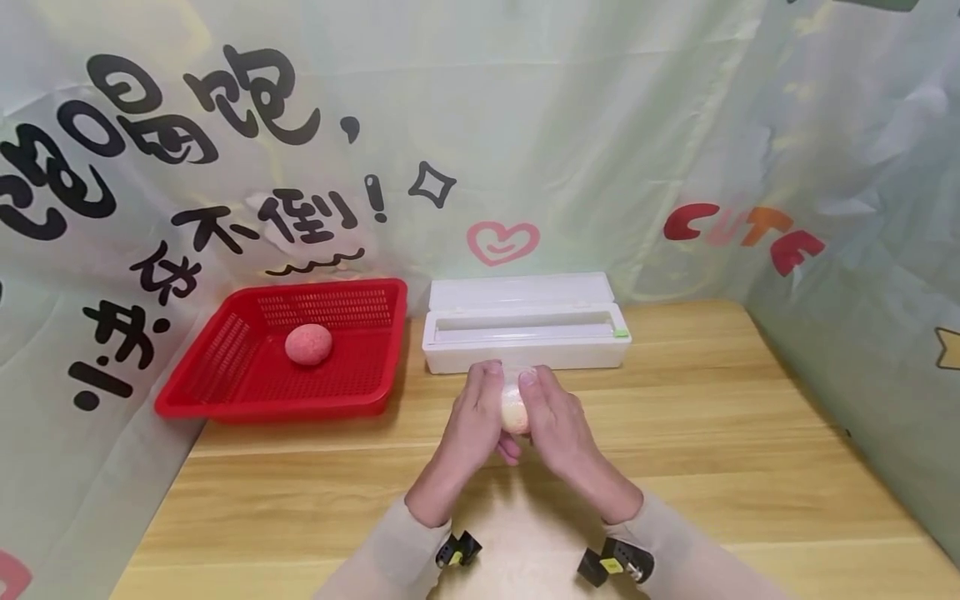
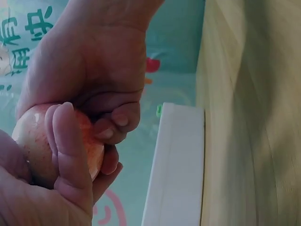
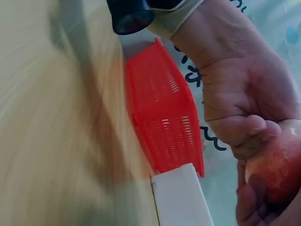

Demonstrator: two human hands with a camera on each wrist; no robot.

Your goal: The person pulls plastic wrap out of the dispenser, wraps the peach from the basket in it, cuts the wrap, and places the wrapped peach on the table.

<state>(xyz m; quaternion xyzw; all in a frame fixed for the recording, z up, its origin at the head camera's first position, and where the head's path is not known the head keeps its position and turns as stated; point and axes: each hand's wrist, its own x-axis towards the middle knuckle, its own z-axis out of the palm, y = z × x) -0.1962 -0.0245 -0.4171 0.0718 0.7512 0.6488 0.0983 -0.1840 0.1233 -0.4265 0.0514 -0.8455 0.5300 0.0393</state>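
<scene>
Between both hands is a round red-and-cream apple (image 1: 514, 414) with a shiny, film-like surface. My left hand (image 1: 472, 418) grips it from the left, and my right hand (image 1: 557, 421) from the right, thumbs along its top. In the left wrist view, fingers of both hands curl round the apple (image 2: 36, 136), its skin speckled red. The right wrist view has the apple (image 3: 277, 165) at the right edge, partly hidden by fingers. Just beyond the hands stands a long white cling film dispenser (image 1: 525, 357), lid raised.
To the left, a red plastic basket (image 1: 281, 410) with slotted sides holds another pinkish apple (image 1: 308, 344). A printed cloth (image 1: 585, 167) hangs behind the wooden table (image 1: 720, 433) and along its sides. The dispenser has a green piece (image 1: 621, 333) at its right end.
</scene>
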